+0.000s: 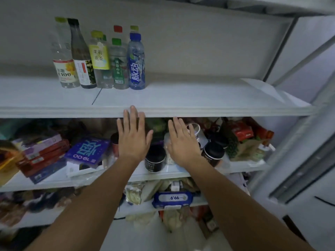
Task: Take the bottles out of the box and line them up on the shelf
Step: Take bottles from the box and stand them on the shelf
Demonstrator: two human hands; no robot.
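Note:
Several bottles stand in a row at the back left of the white shelf (pixel 181 98): a clear C100 bottle (pixel 64 57), a dark bottle (pixel 81 57), a yellow-label tea bottle (pixel 99 57), a green-cap water bottle (pixel 118 66) and a blue bottle (pixel 136 64) at the right end. More caps show behind them. My left hand (pixel 133 136) is flat and empty, fingertips at the shelf's front edge. My right hand (pixel 183 142) is empty too, fingers spread, just below the shelf. No box is in view.
The right part of the upper shelf is bare. The shelf below holds a purple box (pixel 87 151), red and blue packs (pixel 43 156), black-lidded jars (pixel 155 158) and snack bags (pixel 241 134). Lower shelves hold a blue wipes pack (pixel 172 198). Metal frame posts (pixel 279 51) rise at right.

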